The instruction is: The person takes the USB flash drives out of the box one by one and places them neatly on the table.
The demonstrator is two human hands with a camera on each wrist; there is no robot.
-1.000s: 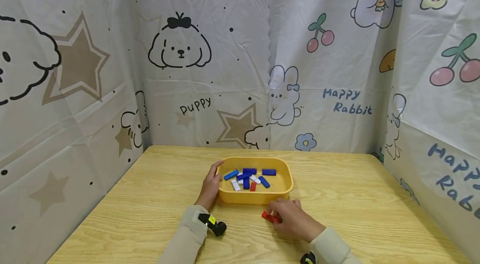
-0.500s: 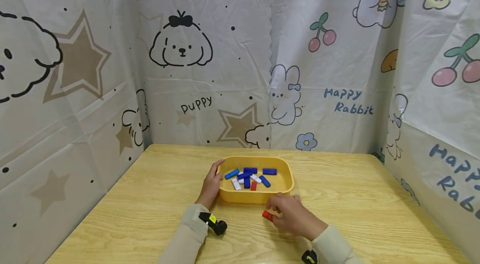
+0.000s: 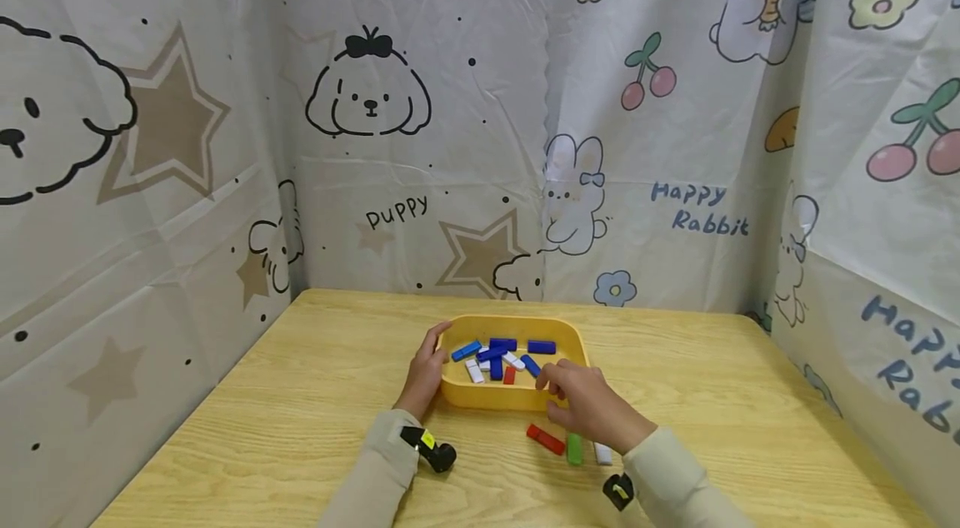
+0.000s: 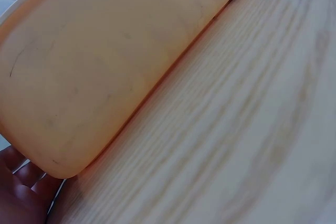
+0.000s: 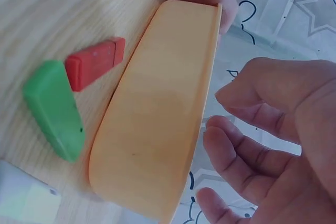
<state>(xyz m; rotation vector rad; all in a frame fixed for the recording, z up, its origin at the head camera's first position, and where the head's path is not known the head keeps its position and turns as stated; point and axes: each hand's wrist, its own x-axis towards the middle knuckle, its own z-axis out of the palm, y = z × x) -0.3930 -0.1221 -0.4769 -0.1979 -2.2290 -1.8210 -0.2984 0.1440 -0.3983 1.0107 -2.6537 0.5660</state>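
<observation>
A yellow plastic bin (image 3: 510,400) stands on the table, holding several small blue, white and red pieces that look like capped USB sticks, one of them bright blue (image 3: 467,351). My left hand (image 3: 424,374) grips the bin's left end, fingers around its far corner. In the left wrist view, those fingers (image 4: 26,174) show beside the bin's corner. Above the bin's near right wall, my right hand (image 3: 588,399) hovers with loosely bent fingers and nothing between them. Just below it lie a red USB stick (image 5: 95,64), a green one (image 5: 55,109) and a white one (image 5: 27,195).
The wooden table (image 3: 750,420) extends on both sides of the bin. Patterned cloth (image 3: 465,136) hangs at the back and sides. Black wrist cameras are strapped over both sleeves (image 3: 371,465).
My right hand has left the red stick and risen over the bin's near right edge. The red stick stays on the table; the green and white ones, formerly hidden, now show.
</observation>
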